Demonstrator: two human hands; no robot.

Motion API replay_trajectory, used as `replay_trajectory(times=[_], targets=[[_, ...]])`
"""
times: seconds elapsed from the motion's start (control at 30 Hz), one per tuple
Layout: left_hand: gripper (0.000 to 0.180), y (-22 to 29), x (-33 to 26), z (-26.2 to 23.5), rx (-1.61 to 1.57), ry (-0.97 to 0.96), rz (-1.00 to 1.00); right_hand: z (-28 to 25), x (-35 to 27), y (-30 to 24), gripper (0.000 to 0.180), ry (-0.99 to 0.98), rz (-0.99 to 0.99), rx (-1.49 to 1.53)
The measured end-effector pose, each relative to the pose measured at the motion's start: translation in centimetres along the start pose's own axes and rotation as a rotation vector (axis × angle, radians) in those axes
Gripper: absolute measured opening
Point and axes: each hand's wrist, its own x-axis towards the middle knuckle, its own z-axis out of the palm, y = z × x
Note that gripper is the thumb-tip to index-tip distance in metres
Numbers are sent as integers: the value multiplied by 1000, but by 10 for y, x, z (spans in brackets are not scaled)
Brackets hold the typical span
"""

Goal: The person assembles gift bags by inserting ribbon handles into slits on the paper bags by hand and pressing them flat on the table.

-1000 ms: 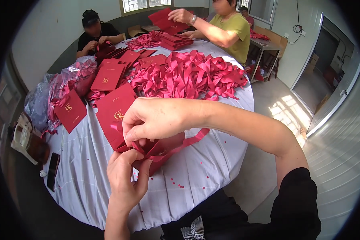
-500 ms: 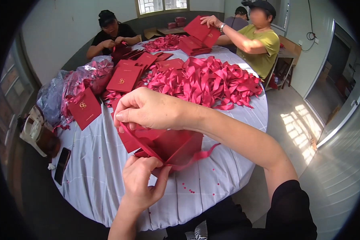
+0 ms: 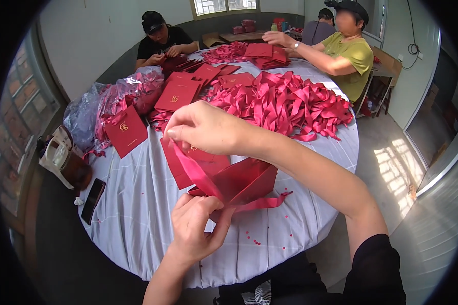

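An open red paper gift bag (image 3: 254, 183) sits in front of me near the table's front edge. My left hand (image 3: 194, 226) pinches the bag's near rim between thumb and fingers. Above and beyond it, my right hand (image 3: 208, 128) is closed on the upper end of a pink-red ribbon (image 3: 197, 170). The ribbon stretches taut down to the rim at my left fingers. Its other tail (image 3: 264, 204) sticks out to the right along the bag's outer side. Just behind lies a flat red bag (image 3: 174, 161), partly hidden by my right hand and the ribbon.
A heap of ribbons (image 3: 290, 104) and stacked red bags (image 3: 178, 94) cover the table's far half. Plastic-wrapped ribbons (image 3: 132, 94), a phone (image 3: 93, 202) and a brown-and-cream bag (image 3: 66, 160) line the left. Two people work across the table; another sits behind. Small red dots (image 3: 253, 239) lie nearby.
My right hand has drawn the ribbon up, and a longer taut stretch shows. My left hand keeps its pinch. The person in yellow-green has lowered a red bag onto the far stack. The view has shifted.
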Motion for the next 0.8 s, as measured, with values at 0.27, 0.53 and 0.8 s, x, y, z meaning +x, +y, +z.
replay_trajectory(times=[0.27, 0.53, 0.8], targets=[[25, -20, -10, -6, -58, 82, -405, -8, -69, -8, 12, 415, -363, -170], [19, -34, -6, 1, -209, 131, -600, 30, -110, 49, 25, 212, -215, -593], [14, -78, -23, 1, -457, 131, -850, -4, -115, 71, 15, 107, 276, 64]])
